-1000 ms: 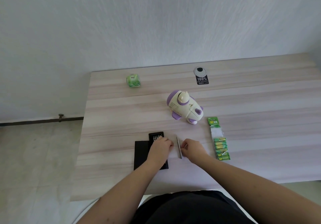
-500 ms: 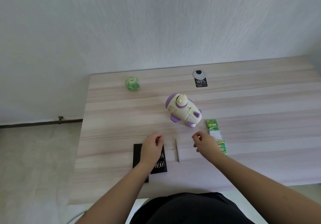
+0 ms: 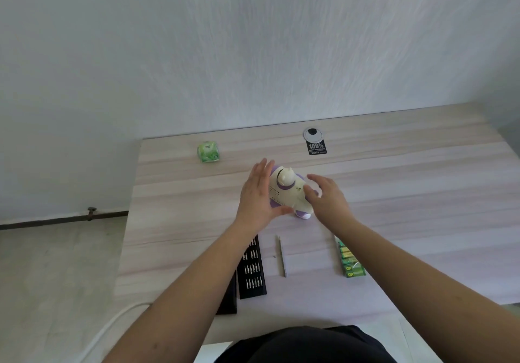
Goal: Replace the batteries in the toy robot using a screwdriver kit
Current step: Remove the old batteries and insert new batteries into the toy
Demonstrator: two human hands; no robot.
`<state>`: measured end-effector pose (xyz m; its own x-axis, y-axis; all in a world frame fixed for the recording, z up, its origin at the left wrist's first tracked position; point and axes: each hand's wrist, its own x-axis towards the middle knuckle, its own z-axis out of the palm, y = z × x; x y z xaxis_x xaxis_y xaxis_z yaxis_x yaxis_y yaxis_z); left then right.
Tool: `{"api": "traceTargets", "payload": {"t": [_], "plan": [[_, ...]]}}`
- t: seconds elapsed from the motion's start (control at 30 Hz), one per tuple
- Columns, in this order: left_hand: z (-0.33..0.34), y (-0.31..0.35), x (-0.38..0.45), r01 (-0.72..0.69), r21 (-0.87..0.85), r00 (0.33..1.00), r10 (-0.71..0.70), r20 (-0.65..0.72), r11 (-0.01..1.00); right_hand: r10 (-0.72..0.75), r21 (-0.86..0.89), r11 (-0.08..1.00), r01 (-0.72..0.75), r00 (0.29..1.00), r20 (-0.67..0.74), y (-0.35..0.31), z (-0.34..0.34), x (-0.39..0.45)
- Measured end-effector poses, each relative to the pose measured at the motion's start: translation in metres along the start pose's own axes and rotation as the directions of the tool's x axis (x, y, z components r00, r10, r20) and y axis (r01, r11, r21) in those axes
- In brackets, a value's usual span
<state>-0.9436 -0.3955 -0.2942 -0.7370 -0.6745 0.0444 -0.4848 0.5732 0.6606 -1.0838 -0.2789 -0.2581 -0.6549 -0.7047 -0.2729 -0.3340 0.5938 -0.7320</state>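
A white and purple toy robot [image 3: 287,191] stands on the wooden table [image 3: 422,193]. My left hand [image 3: 256,196] lies against its left side, fingers straight and thumb along its front. My right hand [image 3: 326,199] is at its right side with fingers spread and relaxed, the thumb touching the body. Nearer to me, the black bit tray [image 3: 251,272] of the screwdriver kit lies partly under my left forearm. A thin silver screwdriver handle [image 3: 282,255] lies right of the tray. A green pack of batteries [image 3: 350,261] sits partly under my right forearm.
A small green cube-shaped pack [image 3: 208,151] sits at the table's far left. A round cable grommet with a black label [image 3: 313,137] is at the back edge. The kit's black lid [image 3: 229,298] lies left of the tray. The table's left edge drops to the floor.
Both hands left the screwdriver kit and the handle near the front and reached forward to either side of the toy robot. The handle stays on the table.
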Motion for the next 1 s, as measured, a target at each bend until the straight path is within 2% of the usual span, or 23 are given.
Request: {"api": "traceTargets", "payload": {"t": [0.17, 0.37, 0.63, 0.8, 1.0], "plan": [[0.002, -0.009, 0.022, -0.039, 0.018, 0.995, 0.037, 0.096, 0.999, 0.002, -0.009, 1.000, -0.001, 0.997, 0.079, -0.007, 0.006, 0.006], [0.004, -0.003, 0.023, -0.037, -0.096, 0.992, 0.048, 0.116, 0.995, 0.012, -0.018, 1.000, -0.010, 0.996, 0.084, -0.004, 0.005, 0.015], [0.004, 0.009, 0.020, 0.033, 0.012, 0.996, -0.034, 0.086, 0.999, 0.019, -0.079, 0.997, -0.006, 0.986, 0.168, -0.009, -0.006, 0.027], [0.002, 0.018, 0.020, 0.057, 0.039, 0.997, -0.058, 0.041, 0.998, 0.048, -0.175, 0.985, -0.006, 0.970, 0.236, -0.020, -0.014, 0.036], [-0.002, 0.027, 0.023, 0.049, 0.193, 0.993, -0.069, 0.097, 0.980, 0.075, -0.364, 0.931, 0.027, 0.962, 0.261, -0.034, -0.015, 0.041]]}}
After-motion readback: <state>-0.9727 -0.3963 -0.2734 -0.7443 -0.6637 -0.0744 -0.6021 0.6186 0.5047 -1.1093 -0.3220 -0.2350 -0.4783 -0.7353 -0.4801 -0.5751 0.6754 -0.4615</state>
